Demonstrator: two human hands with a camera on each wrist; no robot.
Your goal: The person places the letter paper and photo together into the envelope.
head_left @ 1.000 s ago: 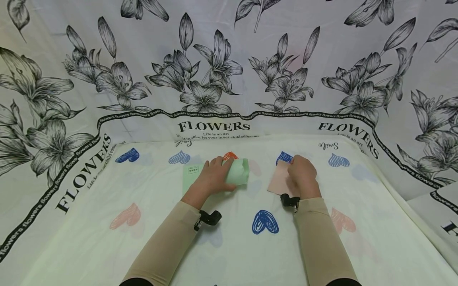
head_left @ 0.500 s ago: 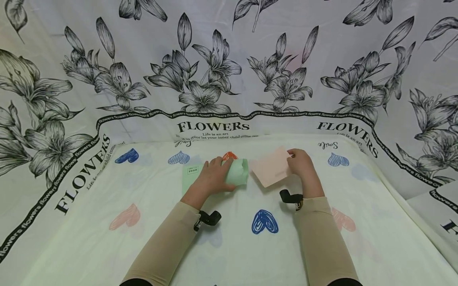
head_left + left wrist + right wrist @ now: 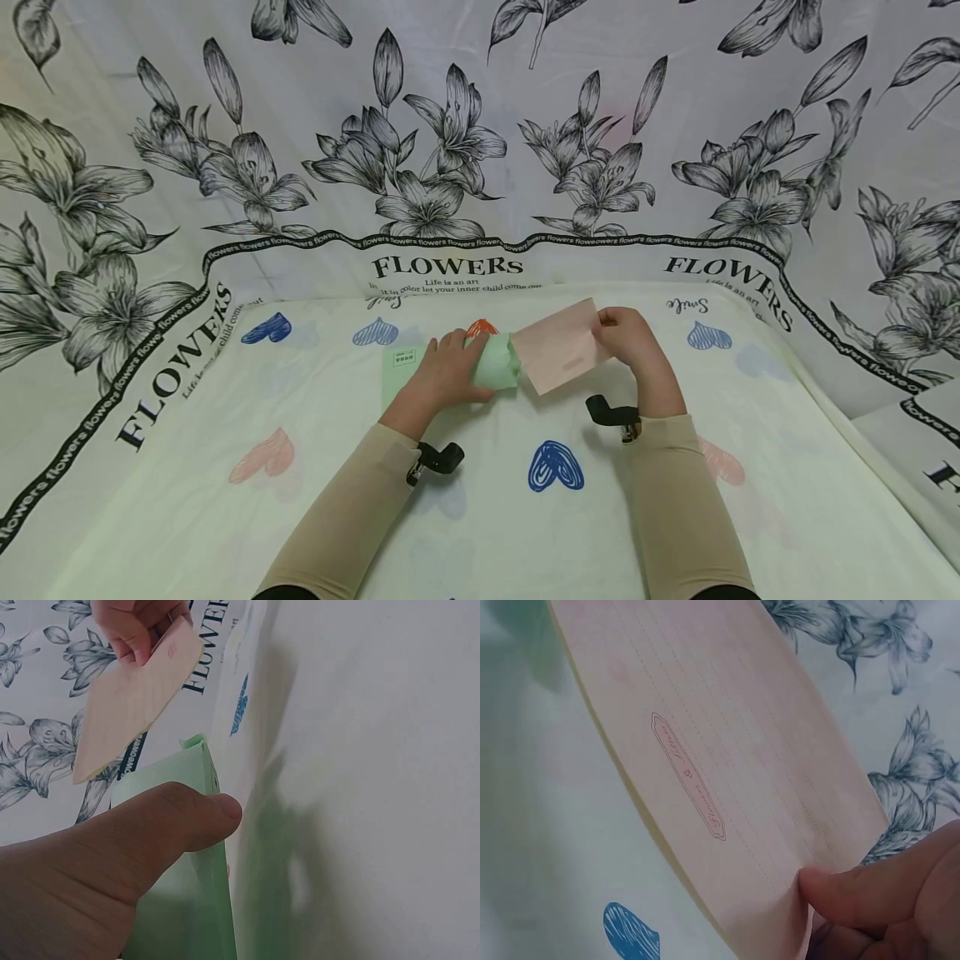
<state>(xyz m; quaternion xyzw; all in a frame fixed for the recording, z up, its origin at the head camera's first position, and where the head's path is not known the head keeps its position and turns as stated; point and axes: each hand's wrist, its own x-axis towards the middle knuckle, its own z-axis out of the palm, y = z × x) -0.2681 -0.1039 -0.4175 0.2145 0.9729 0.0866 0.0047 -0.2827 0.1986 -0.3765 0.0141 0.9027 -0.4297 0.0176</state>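
Note:
My left hand (image 3: 442, 379) lies over a light green envelope (image 3: 498, 362) and grips it, thumb along the near edge (image 3: 214, 810) and fingers across the top. The envelope's right end bulges open, and a small printed label shows at its left end. At the right, my right hand (image 3: 628, 337) pinches a pink sheet of letter paper (image 3: 558, 346) by its right edge, thumb in front. Dotted lines and a framed red print (image 3: 688, 776) show on the sheet. The paper is raised and tilted, its left edge beside the envelope's bulging end; whether they touch, I cannot tell.
A white cloth with printed hearts, such as a blue heart (image 3: 556, 465), covers the table. Behind it hangs a white curtain (image 3: 570, 158) with black lily drawings. Black wrist cameras (image 3: 441, 457) sit on both sleeves.
My right hand has lifted the pink letter paper off the cloth, turned it and brought it left, up to the envelope's bulging end. The left hand and envelope have stayed in place.

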